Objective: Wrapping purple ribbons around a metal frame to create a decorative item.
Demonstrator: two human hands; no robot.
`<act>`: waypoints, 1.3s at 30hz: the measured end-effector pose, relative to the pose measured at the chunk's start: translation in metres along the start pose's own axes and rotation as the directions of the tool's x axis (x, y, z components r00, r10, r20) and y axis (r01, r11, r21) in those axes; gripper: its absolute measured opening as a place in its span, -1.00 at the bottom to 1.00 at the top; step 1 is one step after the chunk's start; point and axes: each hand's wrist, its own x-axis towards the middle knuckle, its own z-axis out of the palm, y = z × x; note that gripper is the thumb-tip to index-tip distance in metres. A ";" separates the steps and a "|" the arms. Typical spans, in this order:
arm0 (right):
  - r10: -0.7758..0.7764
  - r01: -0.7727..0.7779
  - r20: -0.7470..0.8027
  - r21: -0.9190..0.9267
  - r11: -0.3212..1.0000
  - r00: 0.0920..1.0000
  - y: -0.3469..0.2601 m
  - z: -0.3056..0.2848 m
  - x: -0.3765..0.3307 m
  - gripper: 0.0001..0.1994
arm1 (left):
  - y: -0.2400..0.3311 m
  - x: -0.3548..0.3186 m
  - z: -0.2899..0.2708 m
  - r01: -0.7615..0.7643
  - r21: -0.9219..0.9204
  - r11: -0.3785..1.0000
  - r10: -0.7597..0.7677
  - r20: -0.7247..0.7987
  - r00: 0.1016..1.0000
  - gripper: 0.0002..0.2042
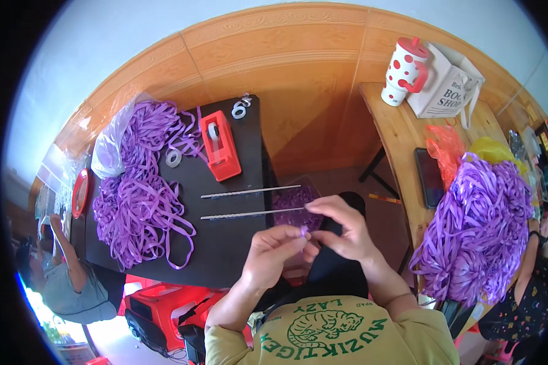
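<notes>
My left hand point(278, 252) is closed in a pinch around a small purple ribbon piece point(304, 231). Close on its right is my right hand point(345, 229), thumb and forefinger apart; the thumb comes near the ribbon piece and the fingertips are by the end of a thin metal rod point(243, 215). A second thin rod point(249, 191) lies parallel, farther away. Both rods stick out past the edge of the dark table point(225, 261). Beneath them, partly covered by my hands, is a clear container of purple pieces point(295, 193).
Left: a purple ribbon heap point(140, 213), a red tape dispenser point(220, 146) and tape rolls point(173, 159). Right: a wooden table point(374, 100) with a dotted tumbler point(403, 72), paper bag point(444, 82), phone point(429, 176) and another ribbon pile point(475, 231). People sit on both sides.
</notes>
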 end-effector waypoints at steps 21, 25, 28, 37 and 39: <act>0.039 -0.036 -0.001 -0.383 0.923 0.999 0.084 0.022 -0.045 -0.94 | 0.048 -0.005 -0.004 -0.212 -0.048 0.976 0.213 0.012 0.977 -0.85; 0.081 -0.083 -0.022 -0.426 0.901 0.996 0.106 0.028 -0.058 -0.94 | 0.067 -0.010 0.002 -0.236 -0.028 0.971 0.237 0.040 0.971 -0.85; 0.125 -0.128 -0.033 -0.371 0.920 0.992 0.113 0.031 -0.063 -0.94 | 0.076 -0.016 0.002 -0.254 0.017 0.967 0.253 0.032 0.967 -0.85; 0.512 -0.504 -0.016 0.154 0.850 0.859 0.118 0.028 -0.075 -0.86 | 0.087 -0.023 -0.014 -0.193 0.194 0.962 0.192 0.021 0.981 -0.88; 0.593 -0.564 -0.025 0.278 0.777 0.805 0.115 0.027 -0.074 -0.85 | 0.086 -0.025 -0.021 -0.174 0.210 0.962 0.172 0.028 0.985 -0.88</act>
